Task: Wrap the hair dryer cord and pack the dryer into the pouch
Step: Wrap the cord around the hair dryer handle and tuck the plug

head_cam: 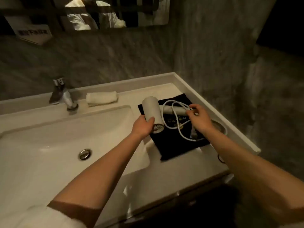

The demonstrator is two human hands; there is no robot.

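Note:
A white hair dryer lies over a flat black pouch on the counter right of the basin. My left hand grips the dryer's barrel near its rear grille. The dryer's handle points right. My right hand pinches the white cord at the end of the handle. The cord loops loosely over the pouch, and its plug lies near my right wrist.
A white sink basin with a metal drain fills the left. A chrome faucet and a rolled white towel stand behind it. The counter's raised rim and a grey wall close the right side.

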